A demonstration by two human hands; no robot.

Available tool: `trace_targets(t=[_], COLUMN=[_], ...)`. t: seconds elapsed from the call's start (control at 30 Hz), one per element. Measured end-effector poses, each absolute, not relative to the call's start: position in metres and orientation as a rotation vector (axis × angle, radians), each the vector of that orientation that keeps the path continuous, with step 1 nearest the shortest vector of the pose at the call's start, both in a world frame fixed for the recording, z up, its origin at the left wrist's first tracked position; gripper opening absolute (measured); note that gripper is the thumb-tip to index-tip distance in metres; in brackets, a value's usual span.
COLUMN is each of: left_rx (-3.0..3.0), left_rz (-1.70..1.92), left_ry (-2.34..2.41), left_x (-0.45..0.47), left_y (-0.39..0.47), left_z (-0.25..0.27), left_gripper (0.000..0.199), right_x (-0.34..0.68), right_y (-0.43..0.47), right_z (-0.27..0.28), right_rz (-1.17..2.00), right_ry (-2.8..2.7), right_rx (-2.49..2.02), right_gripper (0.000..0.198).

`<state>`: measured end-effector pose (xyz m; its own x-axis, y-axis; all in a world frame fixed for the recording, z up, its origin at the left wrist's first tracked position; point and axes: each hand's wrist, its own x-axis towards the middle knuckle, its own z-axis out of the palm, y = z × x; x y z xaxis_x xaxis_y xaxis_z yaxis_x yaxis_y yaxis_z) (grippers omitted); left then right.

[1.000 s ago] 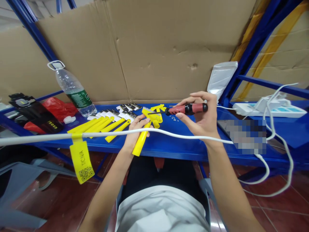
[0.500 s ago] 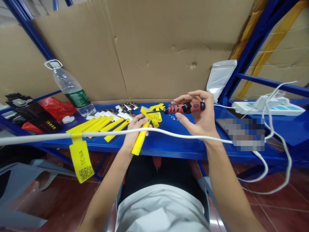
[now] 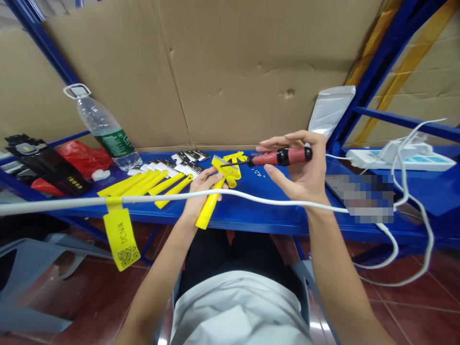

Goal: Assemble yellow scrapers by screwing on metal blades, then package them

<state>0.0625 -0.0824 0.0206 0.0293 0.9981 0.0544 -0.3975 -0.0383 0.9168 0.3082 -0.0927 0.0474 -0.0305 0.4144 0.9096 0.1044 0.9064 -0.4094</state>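
Observation:
My left hand (image 3: pixel 204 189) is closed round a yellow scraper (image 3: pixel 209 206), its handle slanting down toward me and its wide head at the top. The tip of a screwdriver (image 3: pixel 283 156) with a red and black handle meets that head. My right hand (image 3: pixel 305 167) holds the screwdriver loosely, handle lying between thumb and fingers. Just behind the scraper lie more yellow pieces (image 3: pixel 233 179), partly hidden by it. Small screws (image 3: pixel 257 172) are scattered on the blue table (image 3: pixel 258 218) below the screwdriver. Left of my left hand, several finished-looking yellow scrapers (image 3: pixel 174 191) lie in a row.
Black and white cards (image 3: pixel 190 168) lie behind the row. A plastic bottle (image 3: pixel 108 129), red bag (image 3: pixel 84 160) and black box (image 3: pixel 46 165) stand left. A white cable (image 3: pixel 266 200) crosses in front of my hands. Right are a phone (image 3: pixel 336 187) and power strip (image 3: pixel 438 162).
My right hand and the screwdriver have shifted slightly right, and the screwdriver handle has turned so its end marking no longer shows. My left hand keeps its hold on the scraper.

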Motion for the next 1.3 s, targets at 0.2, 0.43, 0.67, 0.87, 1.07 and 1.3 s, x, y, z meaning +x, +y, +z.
trace_targets(t=[0.2, 0.43, 0.67, 0.87, 1.07, 1.3], left_rx=[0.964, 0.971, 0.968, 0.962, 0.974, 1.0], left_rz=[1.358, 1.365, 1.365, 1.38, 1.365, 1.347], left_ry=[0.846, 0.836, 0.844, 0.846, 0.849, 0.822], left_x=[0.063, 0.063, 0.063, 0.063, 0.063, 0.063], left_y=[-0.082, -0.081, -0.081, -0.081, -0.082, -0.083], left_z=[0.019, 0.018, 0.018, 0.019, 0.018, 0.016], left_gripper=[0.054, 0.056, 0.059, 0.055, 0.061, 0.064], right_x=[0.311, 0.308, 0.314, 0.306, 0.308, 0.307], right_y=[-0.093, -0.093, -0.089, -0.093, -0.091, -0.093], right_z=[0.044, 0.047, 0.041, 0.048, 0.043, 0.05], right_rz=[0.177, 0.264, 0.167, 0.273, 0.138, 0.227], right_ry=[-1.544, -1.583, -1.538, -1.619, -1.528, -1.581], right_rx=[-0.493, -0.364, -0.465, -0.318, -0.446, -0.357], right_gripper=[0.056, 0.058, 0.06, 0.062, 0.06, 0.067])
